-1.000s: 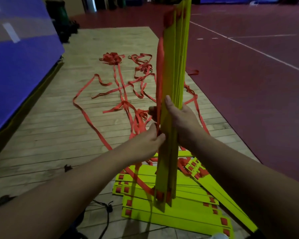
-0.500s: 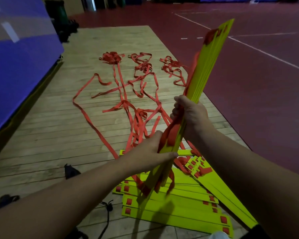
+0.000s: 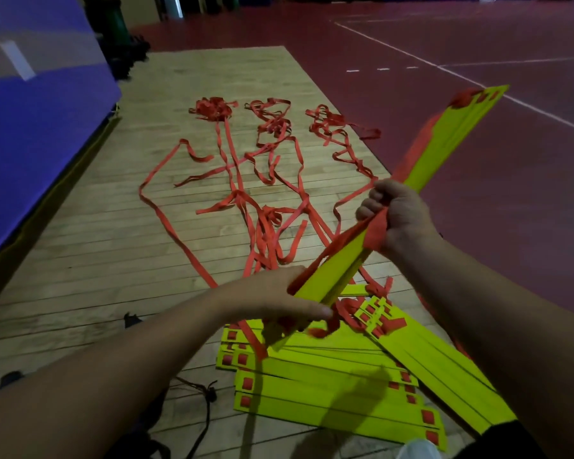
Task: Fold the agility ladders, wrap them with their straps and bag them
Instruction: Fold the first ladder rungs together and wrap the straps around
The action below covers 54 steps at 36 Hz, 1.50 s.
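Note:
I hold a folded bundle of yellow ladder rungs (image 3: 444, 140) slanted from lower left to upper right. My right hand (image 3: 395, 217) grips its middle, fingers curled round the rungs and a red strap (image 3: 376, 231). My left hand (image 3: 279, 296) grips the lower end with the thumb laid across the flat face. More stacked yellow rungs (image 3: 328, 389) lie on the floor below, and a second stack (image 3: 428, 359) fans to the right. Long red straps (image 3: 265, 207) trail away over the wooden floor.
The wooden floor strip (image 3: 96, 243) runs ahead, with a blue mat wall (image 3: 30, 111) on the left and red court floor (image 3: 478, 177) on the right. A black drawstring cord (image 3: 207, 392) lies near my left arm. Dark gear (image 3: 120, 44) stands at the far end.
The bundle stood upright a second ago; it has tipped over to the right into a slant. My right hand moved right with it and my left hand dropped lower along it.

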Tool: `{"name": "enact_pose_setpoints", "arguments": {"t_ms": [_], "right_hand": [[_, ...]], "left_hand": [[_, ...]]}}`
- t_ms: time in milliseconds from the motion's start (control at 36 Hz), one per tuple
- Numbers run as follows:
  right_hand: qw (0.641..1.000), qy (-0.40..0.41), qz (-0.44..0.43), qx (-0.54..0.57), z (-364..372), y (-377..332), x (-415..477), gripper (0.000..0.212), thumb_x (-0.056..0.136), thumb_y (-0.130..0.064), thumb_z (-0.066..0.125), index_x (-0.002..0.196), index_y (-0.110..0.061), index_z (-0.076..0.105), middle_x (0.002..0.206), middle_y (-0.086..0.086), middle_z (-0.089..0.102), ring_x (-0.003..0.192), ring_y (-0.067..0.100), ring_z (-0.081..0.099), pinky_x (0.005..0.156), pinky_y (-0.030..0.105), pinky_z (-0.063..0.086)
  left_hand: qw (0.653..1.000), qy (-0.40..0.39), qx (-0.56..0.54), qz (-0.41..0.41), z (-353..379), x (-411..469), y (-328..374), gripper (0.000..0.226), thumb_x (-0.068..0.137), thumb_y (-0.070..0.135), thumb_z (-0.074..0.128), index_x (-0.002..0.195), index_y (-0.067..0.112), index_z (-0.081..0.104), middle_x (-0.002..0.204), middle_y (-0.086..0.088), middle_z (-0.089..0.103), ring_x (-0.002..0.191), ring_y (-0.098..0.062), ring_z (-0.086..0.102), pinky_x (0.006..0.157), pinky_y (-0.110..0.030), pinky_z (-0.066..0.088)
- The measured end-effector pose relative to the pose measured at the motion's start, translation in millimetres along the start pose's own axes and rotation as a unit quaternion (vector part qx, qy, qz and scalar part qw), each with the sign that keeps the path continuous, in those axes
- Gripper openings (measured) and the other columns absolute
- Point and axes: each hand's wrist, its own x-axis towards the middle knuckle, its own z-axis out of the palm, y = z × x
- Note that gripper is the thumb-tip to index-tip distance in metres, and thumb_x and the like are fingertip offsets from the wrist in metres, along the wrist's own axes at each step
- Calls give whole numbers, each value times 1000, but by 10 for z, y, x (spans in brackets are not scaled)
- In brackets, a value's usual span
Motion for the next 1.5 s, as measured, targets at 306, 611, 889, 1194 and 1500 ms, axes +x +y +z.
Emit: {"name": "enact_pose_setpoints", "arguments": {"t_ms": [306,611,889,1194,1500], "right_hand": [[997,37,-11,62,-187,-73,-18,24,93,-2,54,70,-9,50,59,2,50,48,11,48,47,21,46],[999,49,18,-16,-166,44,-4,18,97,-6,58,82,-11,50,54,-1,45,42,8,41,44,20,37],[998,2,38,-56,-34,168,-230,20,102,-18,58,87,-5,60,71,7,61,62,15,56,58,28,52],[967,-72,-11,-245,115,546,-482,35,101,-37,58,107,-8,77,76,0,75,69,13,72,55,24,55],[793,-127,62,-592,62,151,-563,42,100,-41,58,101,1,63,87,18,77,72,29,71,64,35,56]], "left_hand": [[968,174,168,71,285,68,-43,64,86,56,69,134,26,39,108,7,61,92,-8,61,84,-36,54],[959,188,204,59,306,87,19,54,85,68,58,112,26,38,96,7,55,84,-8,57,71,-32,54],[979,190,-62,43,-12,141,144,75,70,74,63,124,24,48,127,5,60,115,-10,59,92,-27,49],[971,147,-181,49,56,239,127,45,89,54,65,120,20,64,103,-1,75,96,-16,70,95,-42,55],[978,165,-130,12,-328,129,-23,28,96,24,64,121,11,61,92,-7,72,77,-20,69,71,-34,57]]}}
